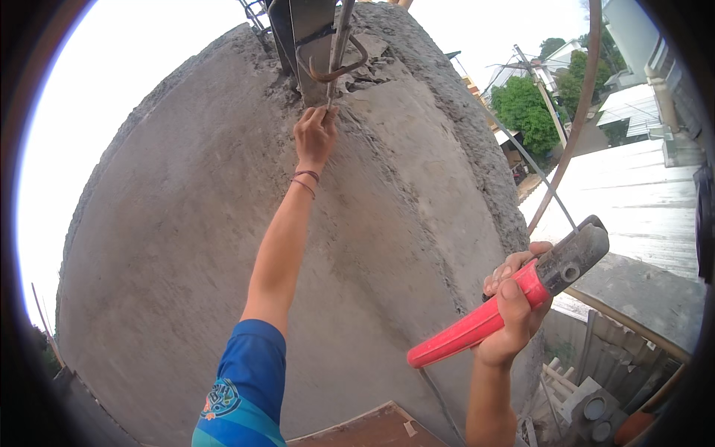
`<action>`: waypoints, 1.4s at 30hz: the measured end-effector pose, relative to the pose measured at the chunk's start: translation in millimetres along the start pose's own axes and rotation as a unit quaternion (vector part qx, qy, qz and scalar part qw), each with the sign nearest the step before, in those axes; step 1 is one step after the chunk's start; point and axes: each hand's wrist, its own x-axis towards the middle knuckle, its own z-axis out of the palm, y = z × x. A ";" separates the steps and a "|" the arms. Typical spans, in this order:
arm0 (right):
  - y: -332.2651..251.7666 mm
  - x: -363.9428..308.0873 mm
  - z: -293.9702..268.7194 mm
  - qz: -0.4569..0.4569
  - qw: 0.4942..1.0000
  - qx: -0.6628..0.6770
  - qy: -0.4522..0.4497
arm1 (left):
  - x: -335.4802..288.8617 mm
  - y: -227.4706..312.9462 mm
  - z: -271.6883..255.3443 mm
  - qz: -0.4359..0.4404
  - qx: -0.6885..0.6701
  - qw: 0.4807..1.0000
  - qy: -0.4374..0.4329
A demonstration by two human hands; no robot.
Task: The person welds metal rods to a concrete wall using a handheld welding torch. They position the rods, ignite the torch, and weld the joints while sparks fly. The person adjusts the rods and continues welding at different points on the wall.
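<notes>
Left hand (pixel 316 138): arm extended toward the top of the view, fingertips apparently pinching the lower end of a slim grey metal rod (pixel 339 43). The back of the hand hides the exact placing of each finger. The rod stands close beside a flat-faced dark steel post (pixel 313 28), at the broken upper part of a broad grey cement wall (pixel 186 223). A rusty bent steel hook (pixel 328 77) sits just above the fingers.

Right hand (pixel 514 305): fingers and thumb wrapped around a red-handled tool with a dark metal head (pixel 477 328), held at the lower right, tilted with its head up and well apart from the left hand. A thin straight grey bar (pixel 530 156) runs up and leftward from the head.

Handling, as judged: the pinch should be firm and steady, with knuckles clear of the hook and the jagged cement. A full wrap suits the red handle; the wrist is best kept straight and the bar directed away from the raised forearm
</notes>
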 end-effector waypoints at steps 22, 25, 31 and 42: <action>-5.9 6.6 -4.6 0.019 0.999 0.000 -0.042 | -1.0 -3.7 1.4 0.010 -0.006 1.000 0.006; -5.2 7.2 -4.8 0.025 0.999 -0.006 -0.045 | -1.0 -3.4 -0.3 0.002 0.001 1.000 -0.009; -3.9 7.3 -2.3 0.024 0.999 0.009 -0.042 | -0.3 -2.2 0.4 0.005 -0.008 1.000 0.007; -1.8 12.6 -6.2 0.027 0.998 0.022 -0.048 | -0.8 -2.7 0.9 -0.001 -0.011 1.000 -0.001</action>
